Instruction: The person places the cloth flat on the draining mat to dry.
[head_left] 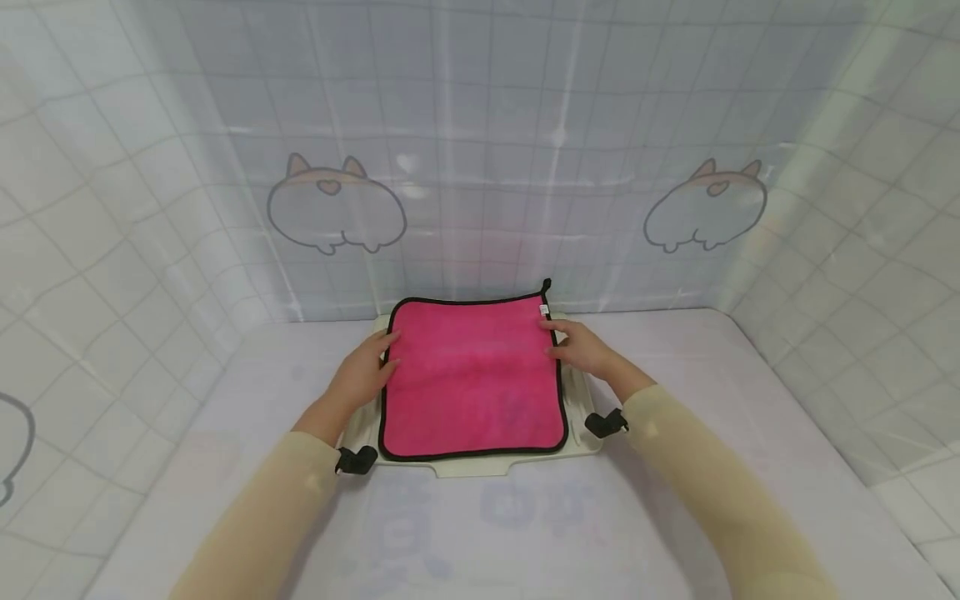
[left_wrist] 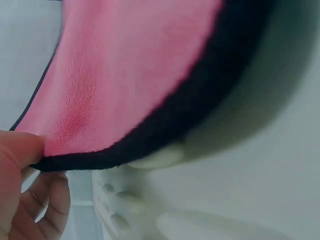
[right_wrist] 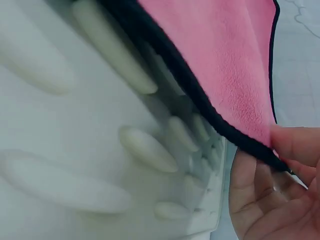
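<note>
A pink cloth [head_left: 472, 375] with black edging is spread flat over a pale tray [head_left: 472, 469] in the head view. My left hand [head_left: 360, 372] pinches its left edge, thumb on top and fingers beneath, as the left wrist view shows with the hand [left_wrist: 30, 185] at the black border. On the opposite edge my right hand [head_left: 585, 346] pinches the cloth the same way; in the right wrist view the fingers [right_wrist: 245, 182] lie under the border. Between the hands the cloth [right_wrist: 225, 65] stands slightly off the tray, whose raised oval ridges [right_wrist: 147, 149] show below it.
The tray rests on a white-covered table [head_left: 480, 542]. A tile-patterned curtain [head_left: 510, 167] with printed corgi drawings rises behind, and similar sheets [head_left: 90, 250] enclose both sides. A small black loop [head_left: 547, 285] sticks out at the cloth's far right corner.
</note>
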